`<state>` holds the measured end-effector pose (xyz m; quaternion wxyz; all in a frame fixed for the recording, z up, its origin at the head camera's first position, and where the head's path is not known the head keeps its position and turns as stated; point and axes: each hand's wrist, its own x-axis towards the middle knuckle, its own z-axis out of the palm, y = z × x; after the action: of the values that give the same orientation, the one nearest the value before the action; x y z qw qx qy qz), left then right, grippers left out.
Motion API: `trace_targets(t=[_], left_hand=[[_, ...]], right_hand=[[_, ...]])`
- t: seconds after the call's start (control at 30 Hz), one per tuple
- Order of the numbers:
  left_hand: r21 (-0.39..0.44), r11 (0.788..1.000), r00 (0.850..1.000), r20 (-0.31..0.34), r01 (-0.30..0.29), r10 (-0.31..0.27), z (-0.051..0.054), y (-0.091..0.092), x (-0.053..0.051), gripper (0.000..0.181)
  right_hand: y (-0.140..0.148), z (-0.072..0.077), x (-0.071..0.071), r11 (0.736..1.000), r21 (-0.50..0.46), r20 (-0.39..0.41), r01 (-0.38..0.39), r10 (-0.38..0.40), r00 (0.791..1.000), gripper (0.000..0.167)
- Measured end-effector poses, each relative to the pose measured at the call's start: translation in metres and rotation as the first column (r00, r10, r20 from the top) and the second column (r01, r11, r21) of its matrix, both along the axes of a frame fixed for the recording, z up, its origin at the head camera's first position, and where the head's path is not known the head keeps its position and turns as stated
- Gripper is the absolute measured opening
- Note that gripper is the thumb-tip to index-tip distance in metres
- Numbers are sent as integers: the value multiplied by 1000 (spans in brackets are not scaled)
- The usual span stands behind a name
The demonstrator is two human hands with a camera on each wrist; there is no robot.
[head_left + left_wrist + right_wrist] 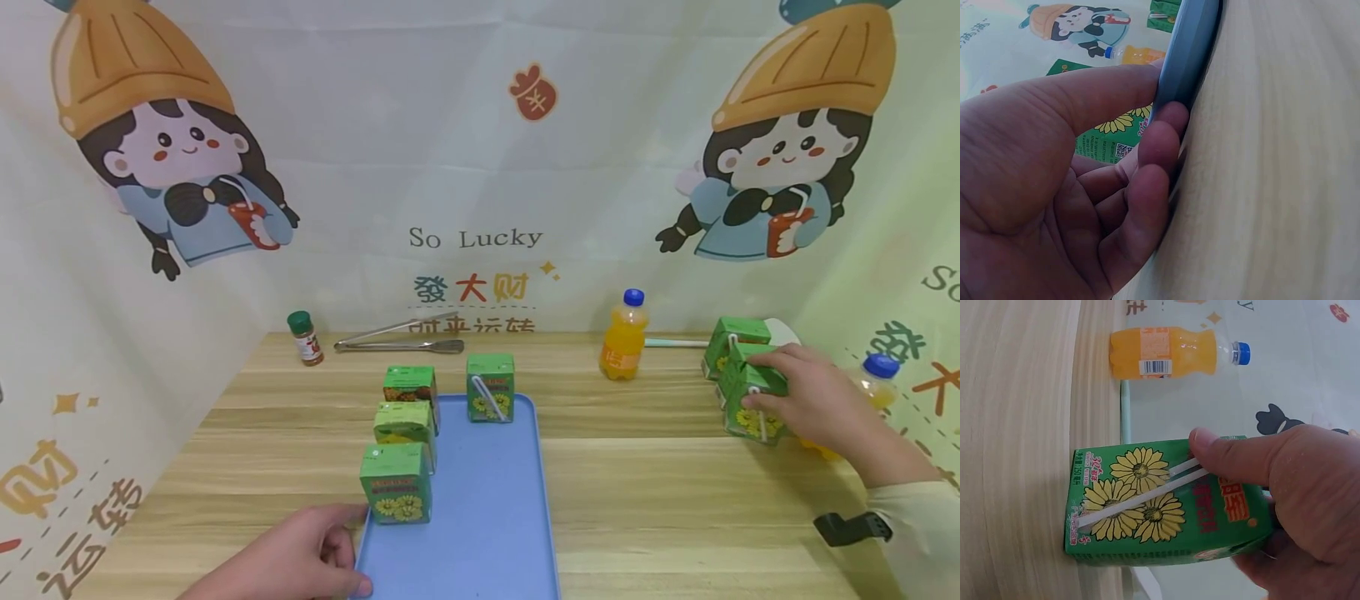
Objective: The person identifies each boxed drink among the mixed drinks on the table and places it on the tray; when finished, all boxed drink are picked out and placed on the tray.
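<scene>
My left hand [296, 554] holds the left edge of the blue tray [487, 500]. In the left wrist view its thumb and curled fingertips meet at the tray rim [1188, 56]. A row of three green drink cartons stands along the tray's left side, the nearest carton [397, 487] close to this hand. One more carton [491, 387] stands at the tray's far right corner. Over on the right, my right hand [813, 400] grips a green drink carton [1147, 500] with yellow flowers and a white straw. Another green carton [746, 329] stands just behind it.
An orange drink bottle [622, 346] with a blue cap stands at the back; a second bottle [877, 379] is partly hidden behind the right hand. Metal tongs [405, 345] and a spice jar [305, 340] lie and stand at the back left. A pale handle [675, 342] lies near the curtain.
</scene>
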<state>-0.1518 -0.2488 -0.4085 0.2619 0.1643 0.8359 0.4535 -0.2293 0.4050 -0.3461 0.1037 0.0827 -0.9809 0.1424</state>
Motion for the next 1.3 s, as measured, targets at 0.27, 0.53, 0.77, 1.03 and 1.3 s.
trace_targets(t=[0.27,0.53,0.77,1.03,1.3], left_hand=[[-5,1000,1000,-20,10,-10,-1,-1,1,91],[-10,1000,1000,-19,6,-6,-1,-1,0,91],[-25,1000,1000,7,-9,10,0,-1,0,91],[-16,1000,1000,-1,-7,7,-2,-1,0,90],[-6,1000,1000,3,-12,12,-2,-2,1,90]], right_hand=[[1,-2,-2,994,-95,101,52,-43,994,70],[8,-5,-3,986,-151,116,70,-53,992,75],[12,0,-4,987,-146,182,69,-41,982,82],[16,1,-2,985,-163,261,64,-19,965,87],[17,-2,-3,928,-369,344,62,75,936,82]])
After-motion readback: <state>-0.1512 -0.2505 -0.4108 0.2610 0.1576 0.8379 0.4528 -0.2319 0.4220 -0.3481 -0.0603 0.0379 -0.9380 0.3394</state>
